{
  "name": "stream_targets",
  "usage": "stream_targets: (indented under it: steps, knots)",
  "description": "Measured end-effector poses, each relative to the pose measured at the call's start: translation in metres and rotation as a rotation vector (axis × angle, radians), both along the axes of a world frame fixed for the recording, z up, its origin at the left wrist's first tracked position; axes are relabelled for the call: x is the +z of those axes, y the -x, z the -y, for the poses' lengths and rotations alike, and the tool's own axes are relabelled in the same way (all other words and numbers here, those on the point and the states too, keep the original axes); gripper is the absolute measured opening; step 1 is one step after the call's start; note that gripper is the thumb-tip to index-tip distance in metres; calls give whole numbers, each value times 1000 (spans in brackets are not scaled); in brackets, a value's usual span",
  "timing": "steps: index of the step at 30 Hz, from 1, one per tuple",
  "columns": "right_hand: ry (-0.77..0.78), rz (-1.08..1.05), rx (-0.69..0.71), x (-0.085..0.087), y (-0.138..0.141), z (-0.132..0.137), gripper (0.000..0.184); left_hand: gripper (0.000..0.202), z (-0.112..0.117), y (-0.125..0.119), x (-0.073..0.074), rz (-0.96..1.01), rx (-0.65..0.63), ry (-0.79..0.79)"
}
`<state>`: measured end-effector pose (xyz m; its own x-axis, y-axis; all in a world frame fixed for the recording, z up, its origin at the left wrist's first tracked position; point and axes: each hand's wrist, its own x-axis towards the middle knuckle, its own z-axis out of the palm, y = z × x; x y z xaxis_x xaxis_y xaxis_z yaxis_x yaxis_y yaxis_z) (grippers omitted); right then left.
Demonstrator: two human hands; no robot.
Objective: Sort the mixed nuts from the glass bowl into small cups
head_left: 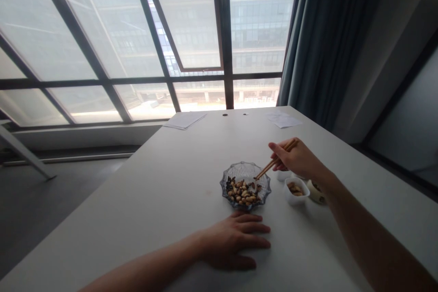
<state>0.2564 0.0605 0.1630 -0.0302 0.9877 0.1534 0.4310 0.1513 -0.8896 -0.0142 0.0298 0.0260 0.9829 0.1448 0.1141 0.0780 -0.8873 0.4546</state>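
Note:
My right hand [294, 157] is closed around a pair of wooden chopsticks [270, 165]. Their tips reach over the back right of a clear glass bowl [226, 197] with a scalloped rim, close to a small dark piece that may be gripped between them. Mixed nuts and dark seeds [243, 192] lie in the bowl. Flat on the table just in front of the bowl rests my left hand [236, 239], fingers spread, holding nothing. To the bowl's right stands a small white dish [296, 199] with brown nuts in it; a second white dish [283, 175] is partly hidden behind my right hand.
A pale round container [316, 194] is partly covered by my right forearm. Papers [185, 120] lie at the far left of the white table [164, 178], and another sheet [285, 120] at the far right. Beyond are windows and a dark curtain [318, 45].

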Motion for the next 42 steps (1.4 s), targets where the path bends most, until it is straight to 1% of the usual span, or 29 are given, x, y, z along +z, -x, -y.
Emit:
stream_targets:
  steps: [4,7,10,13,16,19,22,25,28,32,36,38,42]
  knots:
    - [-107,-60,-198,18,-33,5,47,58,0,0,2,-8,5,-5]
    - [-159,-69,-318,23,-56,5,47,58,1,-1,2,-9,4,5]
    - [-138,-32,-319,21,-67,0,48,58,1,-2,2,-11,8,5]
    - [-134,34,-296,18,-69,-4,48,58,0,-2,2,-18,8,1]
    - [-149,58,-308,19,-65,-3,48,58,0,-1,1,-11,7,6]
    - [-148,-18,-268,20,-53,1,49,58,0,-1,0,-2,7,14]
    - [-97,-44,-134,16,-34,4,50,58,0,-1,0,-1,6,16]
    - [-39,5,30,8,-12,4,51,58,0,-1,1,-10,8,12]
    - [8,25,111,-2,5,2,50,58,0,-1,2,-14,3,16]
    - [36,23,133,-12,16,-2,49,59,0,-2,0,0,3,24]
    - [10,39,144,-21,19,-5,51,59,0,-1,0,10,3,26]
    - [-8,50,125,-24,20,-6,52,59,1,-1,1,12,2,24]
    - [-48,65,39,-29,22,-8,54,58,1,-1,1,12,8,15]
